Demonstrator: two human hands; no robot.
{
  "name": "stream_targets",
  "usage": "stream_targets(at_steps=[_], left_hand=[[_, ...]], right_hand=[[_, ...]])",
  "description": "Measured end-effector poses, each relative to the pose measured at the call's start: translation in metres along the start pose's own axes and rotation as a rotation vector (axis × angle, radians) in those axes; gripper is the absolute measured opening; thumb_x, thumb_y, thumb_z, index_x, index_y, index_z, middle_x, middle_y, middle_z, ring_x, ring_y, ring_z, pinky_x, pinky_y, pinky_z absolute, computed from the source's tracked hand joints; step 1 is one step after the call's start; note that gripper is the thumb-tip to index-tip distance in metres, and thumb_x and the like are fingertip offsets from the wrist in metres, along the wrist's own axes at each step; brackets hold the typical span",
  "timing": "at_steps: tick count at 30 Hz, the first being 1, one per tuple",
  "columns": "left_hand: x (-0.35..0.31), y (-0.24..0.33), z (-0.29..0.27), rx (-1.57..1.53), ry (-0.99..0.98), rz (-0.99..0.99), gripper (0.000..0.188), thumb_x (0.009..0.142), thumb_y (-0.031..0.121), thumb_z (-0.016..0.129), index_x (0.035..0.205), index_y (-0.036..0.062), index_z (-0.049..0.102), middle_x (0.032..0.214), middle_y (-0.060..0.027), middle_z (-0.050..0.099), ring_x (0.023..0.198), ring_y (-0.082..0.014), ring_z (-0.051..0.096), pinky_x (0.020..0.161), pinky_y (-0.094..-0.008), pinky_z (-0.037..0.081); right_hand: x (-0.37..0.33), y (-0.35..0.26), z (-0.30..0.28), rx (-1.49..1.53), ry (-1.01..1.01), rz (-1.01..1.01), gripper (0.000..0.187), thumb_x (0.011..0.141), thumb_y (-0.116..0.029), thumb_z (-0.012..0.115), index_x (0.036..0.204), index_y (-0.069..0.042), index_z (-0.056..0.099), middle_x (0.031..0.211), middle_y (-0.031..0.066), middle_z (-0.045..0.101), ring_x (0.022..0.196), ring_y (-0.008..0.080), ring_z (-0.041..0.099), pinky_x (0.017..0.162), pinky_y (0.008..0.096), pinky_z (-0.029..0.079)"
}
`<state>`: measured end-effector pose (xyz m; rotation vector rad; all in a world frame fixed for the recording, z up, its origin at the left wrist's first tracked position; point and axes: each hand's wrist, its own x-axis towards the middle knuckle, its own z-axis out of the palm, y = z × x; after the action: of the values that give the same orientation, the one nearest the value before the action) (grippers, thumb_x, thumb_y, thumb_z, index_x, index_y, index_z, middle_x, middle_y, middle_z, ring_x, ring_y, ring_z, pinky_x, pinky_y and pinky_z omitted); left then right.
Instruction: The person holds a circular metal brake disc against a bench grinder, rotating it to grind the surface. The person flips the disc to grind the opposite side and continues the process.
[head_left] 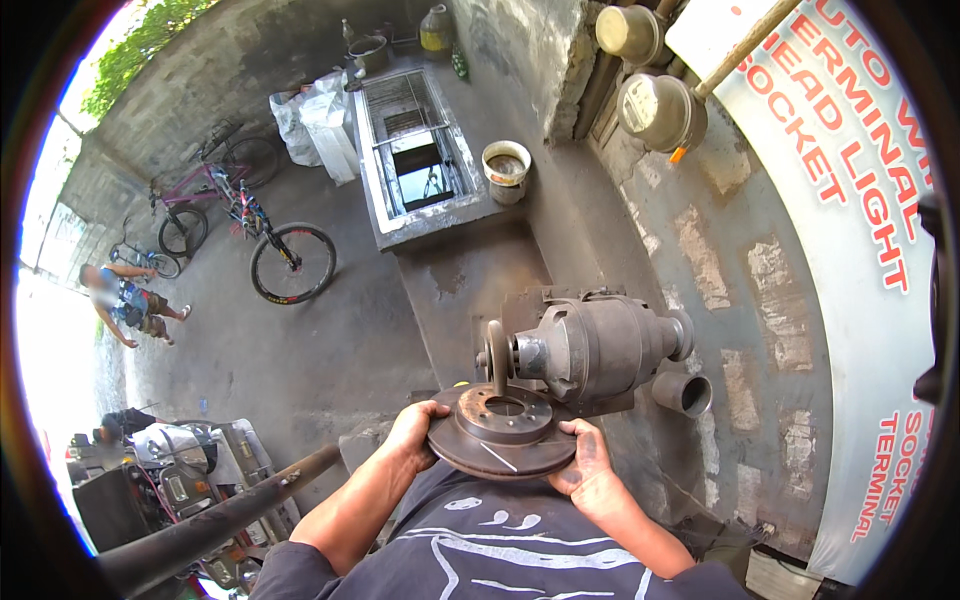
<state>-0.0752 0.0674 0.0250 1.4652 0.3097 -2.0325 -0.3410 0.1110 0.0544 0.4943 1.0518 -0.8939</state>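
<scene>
A brown, rusty brake disc (462,442) with a raised hub and bolt holes is held level in front of my body. My left hand (414,434) grips its left rim, thumb on top. At the right rim, my right hand (588,461) is closed on it the same way, with dark smudges on the fingers. Just beyond the disc stands a bench grinder (598,345) with a grey, dusty motor body. Its grinding wheel (496,352) reaches down to the disc's hub; whether they touch, I cannot tell.
Right of the grinder lies a short pipe (684,394) beside a worn wall with a banner (800,120). A framed basin (450,215) and bucket (506,165) stand ahead. Bicycles (290,262) and a person (130,300) are at left; a dark pole (220,510) crosses lower left.
</scene>
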Motion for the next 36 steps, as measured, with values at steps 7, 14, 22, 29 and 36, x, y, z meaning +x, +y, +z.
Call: stream_targets(at_steps=[7,14,22,29,36], left_hand=[[0.008,0.021,0.006,0.033,-0.022,-0.104,0.038,0.091,0.012,0.052,0.121,-0.0112,0.054,0.117,-0.027,0.067,0.104,-0.0368,0.07,0.101,-0.0481,0.057],[-0.003,0.029,0.004,0.057,-0.002,-0.093,0.035,0.091,0.011,0.052,0.119,-0.0104,0.056,0.114,-0.0257,0.068,0.102,-0.0366,0.071,0.1,-0.0482,0.057],[-0.004,0.022,0.023,0.097,-0.034,-0.108,0.035,0.092,0.01,0.052,0.12,-0.0099,0.055,0.114,-0.0248,0.067,0.101,-0.0362,0.071,0.099,-0.0485,0.058],[-0.005,0.033,0.01,0.084,-0.087,-0.109,0.041,0.091,0.009,0.051,0.126,-0.0117,0.051,0.117,-0.0269,0.066,0.105,-0.0366,0.07,0.099,-0.0475,0.059],[0.009,0.02,0.021,0.077,-0.1,-0.095,0.039,0.09,0.007,0.052,0.124,-0.0099,0.054,0.117,-0.024,0.066,0.106,-0.0345,0.07,0.103,-0.0461,0.056]], right_hand=[[-0.002,0.003,0.011,0.063,0.063,-0.012,0.041,0.09,-0.02,0.053,0.122,0.005,0.059,0.127,0.0212,0.067,0.119,0.0372,0.064,0.113,0.0508,0.044],[-0.026,0.01,0.04,-0.002,0.15,-0.041,0.041,0.09,-0.019,0.053,0.124,0.003,0.06,0.13,0.0206,0.067,0.121,0.0372,0.063,0.114,0.0511,0.043],[-0.028,0.008,0.018,0.057,0.144,-0.106,0.041,0.09,-0.021,0.053,0.123,0.002,0.06,0.129,0.0206,0.067,0.121,0.0376,0.062,0.113,0.0517,0.043],[-0.018,0.013,0.008,0.339,-0.187,0.176,0.039,0.091,-0.02,0.053,0.121,0.003,0.06,0.128,0.0202,0.067,0.116,0.0367,0.065,0.11,0.0515,0.046],[-0.019,0.009,0.006,0.106,0.08,-0.095,0.043,0.09,-0.02,0.052,0.125,0.005,0.058,0.132,0.0226,0.064,0.124,0.0389,0.06,0.116,0.0519,0.041]])
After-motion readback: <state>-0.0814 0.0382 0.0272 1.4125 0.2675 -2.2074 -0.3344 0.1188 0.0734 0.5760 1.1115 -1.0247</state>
